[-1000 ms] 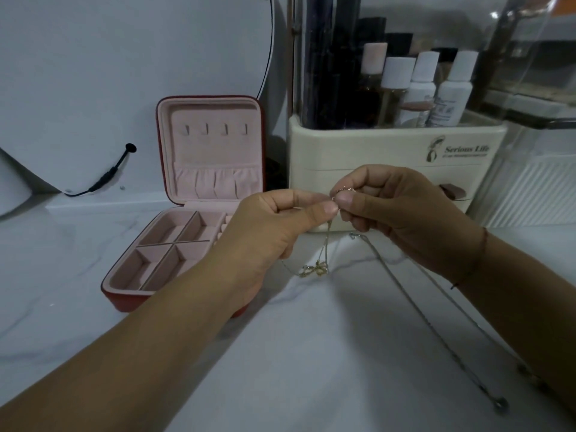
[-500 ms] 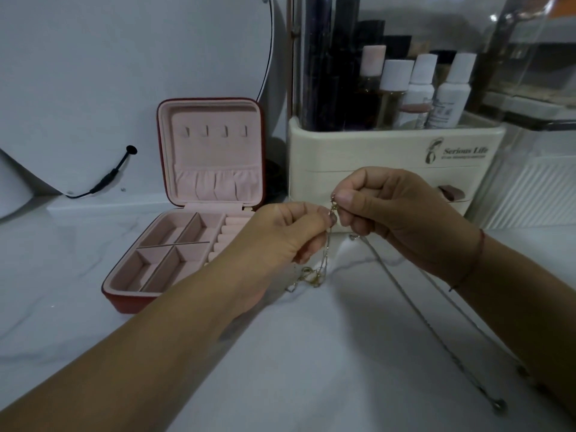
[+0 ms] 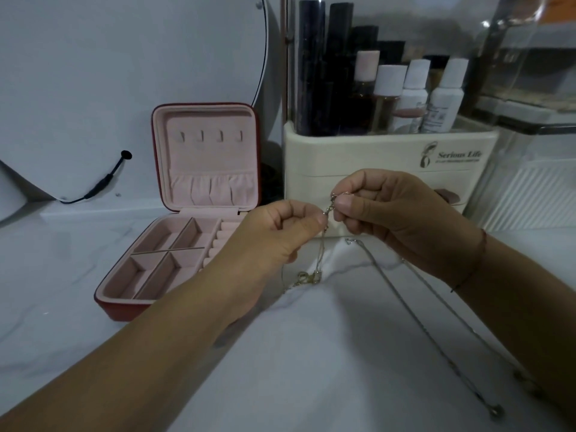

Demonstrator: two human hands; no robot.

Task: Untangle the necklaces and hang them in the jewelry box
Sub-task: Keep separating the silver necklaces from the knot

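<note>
Fingertips of my left hand (image 3: 277, 235) and right hand (image 3: 396, 213) pinch fine gold chain (image 3: 322, 244) above white marble counter (image 3: 311, 353); pendant dangles. Thin silver necklace (image 3: 414, 310) lies right of it. Red jewelry box (image 3: 199, 213), soft pink lining, stands open at left.

A jewelry box (image 3: 174, 257) is set open at the left of the counter (image 3: 311, 369), its lid stood upright at the far side with four hooks (image 3: 210, 136) in a row. To its right, farther back, an organizer (image 3: 374, 169) is placed, with bottles (image 3: 414, 95) held in its top. Before the organizer, both hands are raised over the counter, the left hand (image 3: 274, 241) just left of the right hand (image 3: 402, 219), with a gold necklace (image 3: 321, 247) pinched between them and hung down. A second chain (image 3: 420, 322) is laid on the counter from below the right hand towards the near right.
</note>
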